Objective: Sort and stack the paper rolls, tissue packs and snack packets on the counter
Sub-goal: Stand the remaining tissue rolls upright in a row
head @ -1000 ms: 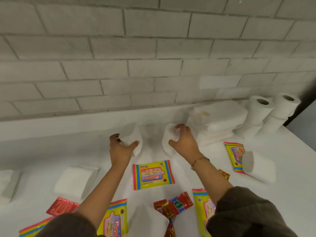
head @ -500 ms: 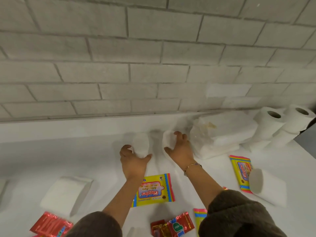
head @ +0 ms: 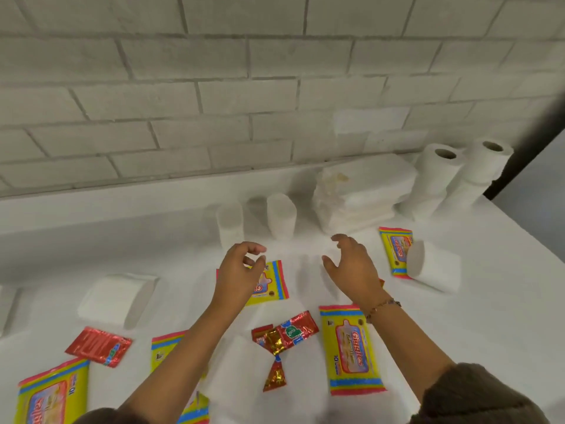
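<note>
- White counter (head: 489, 316) set against a pale brick wall (head: 214, 102).
- Left hand (head: 238, 276): raised over a yellow snack packet (head: 275, 286), fingers loosely curled, thumb near the fingertips, holding nothing.
- Right hand (head: 351, 267): palm turned inward, fingers spread and slightly bent, holding nothing; bracelet (head: 382, 307) at the wrist.
- Two small paper rolls (head: 281, 218) stand upright side by side near the back edge, apart from both hands.
- Just right of them is a stack of tissue packs (head: 363, 194), then two tall rolls (head: 434, 179) in the corner.
- Loose items: one roll on its side (head: 434, 267) overlapping a yellow packet (head: 394, 249); a tissue pack (head: 116, 298) at left; red packets (head: 287, 332) and a further yellow packet (head: 351, 350) in front.
- Change: a second ago each hand gripped one small roll; both have now let go and drawn back towards the person, leaving the rolls standing.
</note>
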A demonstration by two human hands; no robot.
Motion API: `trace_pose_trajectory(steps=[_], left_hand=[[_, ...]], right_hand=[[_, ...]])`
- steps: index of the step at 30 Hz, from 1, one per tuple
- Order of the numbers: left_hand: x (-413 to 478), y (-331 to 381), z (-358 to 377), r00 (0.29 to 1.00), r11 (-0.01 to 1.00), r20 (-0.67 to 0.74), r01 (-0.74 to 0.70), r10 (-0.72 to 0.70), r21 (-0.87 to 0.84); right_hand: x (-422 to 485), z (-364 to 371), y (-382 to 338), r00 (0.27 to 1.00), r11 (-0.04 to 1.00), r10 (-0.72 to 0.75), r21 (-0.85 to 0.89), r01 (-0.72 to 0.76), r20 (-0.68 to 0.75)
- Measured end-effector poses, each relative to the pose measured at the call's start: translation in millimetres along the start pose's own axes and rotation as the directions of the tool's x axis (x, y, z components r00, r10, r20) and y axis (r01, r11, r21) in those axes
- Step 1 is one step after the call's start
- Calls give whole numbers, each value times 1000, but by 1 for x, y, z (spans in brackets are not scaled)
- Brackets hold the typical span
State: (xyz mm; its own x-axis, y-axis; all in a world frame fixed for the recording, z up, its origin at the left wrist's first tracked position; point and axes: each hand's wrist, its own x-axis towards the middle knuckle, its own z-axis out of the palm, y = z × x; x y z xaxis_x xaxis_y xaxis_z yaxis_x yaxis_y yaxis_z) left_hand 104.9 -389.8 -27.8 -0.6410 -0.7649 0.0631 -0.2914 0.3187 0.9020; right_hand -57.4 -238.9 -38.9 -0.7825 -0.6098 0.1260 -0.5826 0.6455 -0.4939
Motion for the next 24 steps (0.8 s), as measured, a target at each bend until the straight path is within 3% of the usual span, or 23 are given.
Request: trace_pose_trajectory(steps=[7, 14, 19, 24], left_hand=[[-31, 18, 33, 991, 1000, 131, -11, 13, -17], [-50, 42, 60, 978, 1000, 206, -22, 26, -20], [-59, 43, 68, 964, 1000, 267, -11, 3, 29], [-63, 35, 49, 958, 995, 284, 5, -33, 99]], right_hand=[[-29, -44, 80, 986, 971, 112, -196, -136, -127], [-35, -61, 141, 972, 901, 221, -365, -235, -80], [-24, -59, 165, 966, 883, 258, -406, -237, -2], [-21, -57, 166, 970, 929, 197, -288, -231, -141]])
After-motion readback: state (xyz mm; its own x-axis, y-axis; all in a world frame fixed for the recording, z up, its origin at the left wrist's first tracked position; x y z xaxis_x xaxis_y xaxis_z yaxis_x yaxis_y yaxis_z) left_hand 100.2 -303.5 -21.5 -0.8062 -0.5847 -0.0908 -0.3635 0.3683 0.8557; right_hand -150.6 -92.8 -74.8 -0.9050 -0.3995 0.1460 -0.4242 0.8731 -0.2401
